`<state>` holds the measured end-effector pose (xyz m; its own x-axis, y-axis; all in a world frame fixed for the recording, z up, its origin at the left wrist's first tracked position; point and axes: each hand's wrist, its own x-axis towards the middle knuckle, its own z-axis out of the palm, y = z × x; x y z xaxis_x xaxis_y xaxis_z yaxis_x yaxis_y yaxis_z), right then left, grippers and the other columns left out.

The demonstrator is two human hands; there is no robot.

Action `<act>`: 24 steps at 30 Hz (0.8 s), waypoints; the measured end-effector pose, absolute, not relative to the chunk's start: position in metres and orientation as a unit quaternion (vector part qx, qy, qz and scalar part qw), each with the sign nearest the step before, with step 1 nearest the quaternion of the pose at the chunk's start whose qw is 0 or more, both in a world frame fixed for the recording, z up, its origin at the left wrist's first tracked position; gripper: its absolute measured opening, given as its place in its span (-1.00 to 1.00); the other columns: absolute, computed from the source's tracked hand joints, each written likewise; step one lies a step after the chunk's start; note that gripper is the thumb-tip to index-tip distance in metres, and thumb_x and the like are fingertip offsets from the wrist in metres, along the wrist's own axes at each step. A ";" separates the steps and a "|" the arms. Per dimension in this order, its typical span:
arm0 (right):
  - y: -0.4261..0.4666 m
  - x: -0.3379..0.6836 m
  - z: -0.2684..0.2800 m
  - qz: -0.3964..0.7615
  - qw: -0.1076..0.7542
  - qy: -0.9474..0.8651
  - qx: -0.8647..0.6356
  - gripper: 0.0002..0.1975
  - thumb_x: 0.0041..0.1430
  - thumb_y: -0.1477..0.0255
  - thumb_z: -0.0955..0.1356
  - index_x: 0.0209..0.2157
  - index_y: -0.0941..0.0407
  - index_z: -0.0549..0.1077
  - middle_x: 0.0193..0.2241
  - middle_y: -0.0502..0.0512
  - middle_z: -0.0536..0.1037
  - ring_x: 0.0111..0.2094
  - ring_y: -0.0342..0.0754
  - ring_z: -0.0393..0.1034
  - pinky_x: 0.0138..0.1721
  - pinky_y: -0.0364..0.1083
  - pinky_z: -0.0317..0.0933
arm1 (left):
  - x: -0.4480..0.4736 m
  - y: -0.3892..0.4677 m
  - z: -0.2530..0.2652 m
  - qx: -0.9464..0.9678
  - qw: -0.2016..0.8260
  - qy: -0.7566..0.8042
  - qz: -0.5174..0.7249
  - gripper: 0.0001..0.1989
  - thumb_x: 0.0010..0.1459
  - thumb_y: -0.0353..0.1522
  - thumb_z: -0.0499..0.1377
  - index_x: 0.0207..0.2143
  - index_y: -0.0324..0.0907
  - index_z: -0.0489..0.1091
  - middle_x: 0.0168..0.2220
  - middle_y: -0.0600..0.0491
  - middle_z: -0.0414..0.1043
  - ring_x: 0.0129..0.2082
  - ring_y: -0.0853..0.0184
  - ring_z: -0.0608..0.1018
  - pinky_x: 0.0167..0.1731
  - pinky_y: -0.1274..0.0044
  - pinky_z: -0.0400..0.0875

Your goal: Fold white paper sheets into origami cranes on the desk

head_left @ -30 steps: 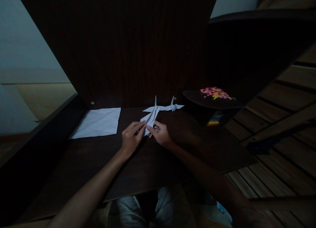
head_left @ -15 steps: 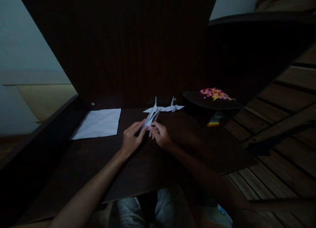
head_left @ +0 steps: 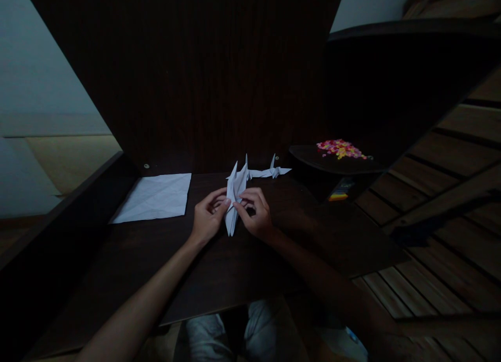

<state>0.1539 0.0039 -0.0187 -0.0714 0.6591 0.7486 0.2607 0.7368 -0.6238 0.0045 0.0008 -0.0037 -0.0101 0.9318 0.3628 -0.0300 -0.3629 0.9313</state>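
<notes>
Between both hands stands a white folded paper (head_left: 231,195), long and narrow, with pointed tips at top and bottom. My left hand (head_left: 209,215) pinches its left side, thumb on the front face. My right hand (head_left: 256,210) grips the right side, with thumb and fingers closed on the paper's edge. Just behind lie white origami cranes (head_left: 276,171) with pointed necks sticking up, partly covered by the paper I hold. To the left, a flat white sheet (head_left: 156,197) with crease lines rests on the dark desk (head_left: 203,268).
A small corner shelf (head_left: 313,161) at the right bears a pile of pink, red and yellow bits (head_left: 340,149). Beneath it are coloured items (head_left: 340,189). A tall dark panel (head_left: 219,80) rises behind the desk, and a raised side board (head_left: 62,205) bounds the left.
The folded paper has turned from slanting up to the right to nearly upright, and its lower points now show below my fingers. My hands have shifted slightly apart along its sides.
</notes>
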 end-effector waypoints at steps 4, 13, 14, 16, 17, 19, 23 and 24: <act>0.004 0.155 -0.019 0.137 0.636 -0.687 -0.324 -0.77 0.12 0.44 0.36 -0.16 0.04 0.33 -0.17 0.13 0.32 -0.37 -0.13 0.30 -0.39 -0.09 0.32 | 0.001 0.004 -0.004 0.533 0.454 0.381 0.604 -0.55 -0.06 -0.24 0.32 -0.12 -0.26 0.42 -0.37 0.03 0.51 -0.36 0.35 0.53 -0.32 0.55 0.40; 0.016 0.152 -0.021 0.296 0.643 -0.615 -0.347 -0.68 0.07 0.38 0.39 -0.13 0.04 0.27 -0.25 0.06 0.40 -0.29 -0.10 0.38 -0.36 -0.14 0.32 | 0.000 0.008 -0.009 0.510 0.511 0.334 0.606 -0.60 -0.05 -0.29 0.33 -0.15 -0.14 0.32 -0.46 0.15 0.43 -0.46 0.43 0.47 -0.45 0.63 0.29; 0.016 0.151 -0.022 0.328 0.640 -0.606 -0.340 -0.67 0.08 0.38 0.39 -0.12 0.03 0.26 -0.26 0.06 0.42 -0.27 -0.09 0.41 -0.34 -0.13 0.32 | 0.001 0.008 -0.009 0.515 0.510 0.333 0.603 -0.63 -0.04 -0.29 0.32 -0.17 -0.14 0.33 -0.46 0.15 0.43 -0.46 0.43 0.47 -0.45 0.63 0.29; 0.017 0.150 -0.023 0.370 0.639 -0.590 -0.328 -0.64 0.08 0.38 0.39 -0.10 0.02 0.24 -0.26 0.06 0.44 -0.28 -0.08 0.43 -0.35 -0.13 0.32 | 0.001 0.007 -0.009 0.521 0.510 0.336 0.596 -0.67 -0.03 -0.30 0.31 -0.20 -0.15 0.35 -0.45 0.15 0.42 -0.45 0.43 0.46 -0.44 0.62 0.28; 0.017 0.150 -0.023 0.382 0.639 -0.585 -0.323 -0.63 0.08 0.38 0.39 -0.08 0.02 0.24 -0.26 0.05 0.45 -0.29 -0.08 0.44 -0.35 -0.13 0.32 | 0.001 0.007 -0.009 0.521 0.511 0.339 0.593 -0.68 -0.03 -0.30 0.30 -0.21 -0.15 0.35 -0.45 0.14 0.42 -0.45 0.43 0.46 -0.44 0.62 0.28; 0.017 0.150 -0.022 0.388 0.641 -0.580 -0.320 -0.63 0.07 0.38 0.39 -0.08 0.02 0.26 -0.24 0.06 0.45 -0.28 -0.08 0.44 -0.33 -0.11 0.32 | 0.001 0.007 -0.008 0.520 0.516 0.345 0.587 -0.69 -0.03 -0.30 0.30 -0.21 -0.16 0.36 -0.45 0.14 0.43 -0.46 0.42 0.45 -0.45 0.61 0.28; 0.017 0.151 -0.019 0.379 0.637 -0.587 -0.325 -0.75 0.07 0.35 0.38 -0.18 0.06 0.36 -0.20 0.09 0.47 -0.27 -0.07 0.43 -0.29 -0.10 0.32 | 0.002 0.006 -0.006 0.522 0.519 0.353 0.577 -0.68 -0.05 -0.29 0.32 -0.23 -0.18 0.37 -0.45 0.13 0.44 -0.45 0.42 0.46 -0.44 0.61 0.29; 0.017 0.151 -0.019 0.381 0.630 -0.592 -0.327 -0.76 0.08 0.35 0.38 -0.20 0.07 0.37 -0.22 0.09 0.48 -0.29 -0.07 0.43 -0.31 -0.10 0.31 | 0.002 0.006 -0.006 0.524 0.519 0.355 0.575 -0.66 -0.07 -0.29 0.33 -0.23 -0.19 0.36 -0.44 0.12 0.45 -0.45 0.41 0.47 -0.43 0.60 0.30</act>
